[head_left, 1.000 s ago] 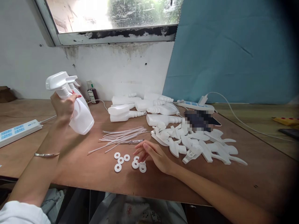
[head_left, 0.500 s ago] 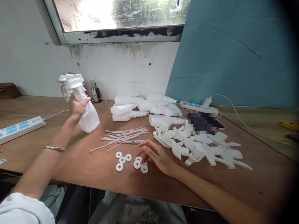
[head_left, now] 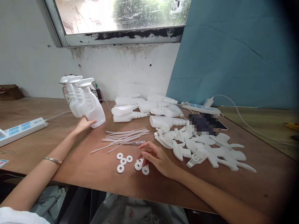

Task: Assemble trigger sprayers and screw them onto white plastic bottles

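I judge this as placing; the bottle (head_left: 96, 109) stands beside two others (head_left: 80, 101); my left hand (head_left: 84, 123) touches its base, grip unclear; my right hand (head_left: 158, 158) is empty, loosely curled; next calls for clean release.

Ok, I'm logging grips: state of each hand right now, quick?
Left hand: at the base of the nearest trigger spray bottle; fingers partly hidden, grip cannot be told.
Right hand: open, loosely curled over flat white washers, nothing visibly held.
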The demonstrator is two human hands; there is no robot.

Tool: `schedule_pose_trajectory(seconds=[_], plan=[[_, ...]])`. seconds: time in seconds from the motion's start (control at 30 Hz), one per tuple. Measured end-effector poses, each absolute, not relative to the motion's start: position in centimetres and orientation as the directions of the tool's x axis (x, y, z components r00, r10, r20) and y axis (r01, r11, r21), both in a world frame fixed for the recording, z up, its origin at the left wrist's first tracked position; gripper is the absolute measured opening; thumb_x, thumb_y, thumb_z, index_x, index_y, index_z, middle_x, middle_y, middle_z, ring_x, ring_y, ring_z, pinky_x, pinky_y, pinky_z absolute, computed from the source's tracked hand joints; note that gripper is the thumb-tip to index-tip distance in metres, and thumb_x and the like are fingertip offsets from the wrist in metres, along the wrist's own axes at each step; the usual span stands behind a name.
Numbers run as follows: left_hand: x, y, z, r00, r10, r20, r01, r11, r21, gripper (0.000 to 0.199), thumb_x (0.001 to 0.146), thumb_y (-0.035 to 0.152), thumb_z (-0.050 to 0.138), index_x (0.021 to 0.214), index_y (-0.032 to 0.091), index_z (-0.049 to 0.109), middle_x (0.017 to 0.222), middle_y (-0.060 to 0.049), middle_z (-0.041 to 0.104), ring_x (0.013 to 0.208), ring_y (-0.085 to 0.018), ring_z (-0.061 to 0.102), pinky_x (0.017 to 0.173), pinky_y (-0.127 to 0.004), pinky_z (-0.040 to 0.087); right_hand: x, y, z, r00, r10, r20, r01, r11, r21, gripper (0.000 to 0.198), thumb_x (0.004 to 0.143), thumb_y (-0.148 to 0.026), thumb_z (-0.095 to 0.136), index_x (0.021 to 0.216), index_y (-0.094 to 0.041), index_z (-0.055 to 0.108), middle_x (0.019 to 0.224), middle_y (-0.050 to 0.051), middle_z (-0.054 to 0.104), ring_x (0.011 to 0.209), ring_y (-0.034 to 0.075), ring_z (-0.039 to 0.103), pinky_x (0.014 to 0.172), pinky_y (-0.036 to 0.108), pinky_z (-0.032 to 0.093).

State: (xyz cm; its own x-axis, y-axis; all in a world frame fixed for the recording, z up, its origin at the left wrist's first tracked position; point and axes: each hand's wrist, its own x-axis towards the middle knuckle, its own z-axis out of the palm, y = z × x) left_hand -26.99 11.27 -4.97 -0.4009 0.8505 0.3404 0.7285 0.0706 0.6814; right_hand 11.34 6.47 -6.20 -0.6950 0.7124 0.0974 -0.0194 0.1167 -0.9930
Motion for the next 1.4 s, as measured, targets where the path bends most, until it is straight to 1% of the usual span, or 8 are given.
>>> schedule_pose_trajectory(seconds=[0.3,0.6,0.77,0.87,0.97,1.1,1.23,1.4], plan=[[-27.5,14.1,-5.2,-0.626,0.753,0.202,0.720,0.457,0.522,0.054,0.073,0.047,0.056,0.102,0.003,0.047,0.110,-0.020,0.055,0.098,-0.027,0.051,0.072,-0.029,0.039,11.4,6.5,-6.2,-0.698,0.711,0.092,-0.001,0.128,-0.992,0.020,0.083,-0.035,0.049,0.095,-0.019,0.045,0.076,0.002,0.063,0.055,0.010,0.059,0.054,0.023,0.044],[-26.8,13.3,-4.5,-0.587,0.799,0.131,0.787,0.525,0.323,0.065,0.077,0.059,0.042,0.101,-0.001,0.044,0.108,-0.026,0.053,0.099,-0.032,0.050,0.065,-0.028,0.037,11.4,6.6,-6.4,-0.682,0.722,0.117,0.015,0.173,-0.985,0.016,0.083,-0.030,0.049,0.094,-0.019,0.045,0.074,0.001,0.062,0.055,0.011,0.060,0.053,0.023,0.045],[-26.8,11.3,-2.3,-0.433,0.901,-0.017,0.885,0.428,0.185,0.042,0.063,0.047,0.062,0.077,0.009,0.053,0.081,-0.011,0.063,0.082,-0.026,0.056,0.058,-0.023,0.035,11.5,6.7,-6.4,-0.612,0.759,0.222,0.106,0.358,-0.928,0.012,0.084,-0.025,0.045,0.095,-0.019,0.044,0.078,0.002,0.063,0.059,0.011,0.058,0.054,0.024,0.047],[-26.5,10.3,-0.7,-0.372,0.922,-0.111,0.916,0.383,0.115,0.026,0.060,0.037,0.064,0.065,0.013,0.056,0.060,-0.005,0.062,0.069,-0.025,0.058,0.056,-0.024,0.035,11.8,7.2,-6.4,-0.525,0.766,0.372,0.300,0.575,-0.761,0.009,0.084,-0.021,0.044,0.091,-0.018,0.048,0.077,0.002,0.063,0.060,0.011,0.057,0.056,0.023,0.045],[-24.7,9.8,0.7,-0.315,0.943,-0.106,0.942,0.324,0.082,0.025,0.066,0.037,0.059,0.074,0.013,0.059,0.074,-0.008,0.066,0.078,-0.026,0.058,0.060,-0.025,0.036,12.1,7.8,-6.3,-0.486,0.671,0.559,0.561,0.731,-0.389,0.013,0.085,-0.017,0.040,0.087,-0.017,0.052,0.077,0.003,0.063,0.067,0.013,0.057,0.060,0.024,0.042],[-19.2,9.6,1.4,-0.060,0.998,-0.007,0.981,0.060,0.184,0.029,0.076,0.041,0.047,0.087,0.017,0.059,0.089,-0.006,0.066,0.082,-0.021,0.058,0.067,-0.025,0.039,12.6,8.2,-5.5,-0.447,0.642,0.623,0.854,0.513,0.085,0.020,0.084,-0.017,0.040,0.098,-0.014,0.055,0.107,0.013,0.058,0.091,0.024,0.052,0.072,0.033,0.037],[-13.0,9.6,1.1,0.157,0.988,-0.002,0.941,-0.149,0.303,0.026,0.076,0.041,0.045,0.080,0.020,0.060,0.079,-0.002,0.066,0.072,-0.017,0.059,0.061,-0.023,0.040,13.3,8.5,-4.7,-0.318,0.730,0.605,0.947,0.214,0.240,0.037,0.083,-0.021,0.043,0.117,-0.006,0.047,0.125,0.022,0.044,0.104,0.034,0.043,0.079,0.043,0.031],[-10.4,9.0,0.0,0.325,0.941,-0.094,0.900,-0.277,0.335,0.026,0.075,0.040,0.046,0.075,0.019,0.062,0.074,-0.001,0.064,0.064,-0.015,0.055,0.054,-0.022,0.037,13.8,8.5,-4.4,-0.256,0.797,0.547,0.951,0.107,0.289,0.034,0.082,-0.022,0.043,0.110,-0.003,0.051,0.118,0.026,0.048,0.101,0.034,0.044,0.078,0.042,0.029]])
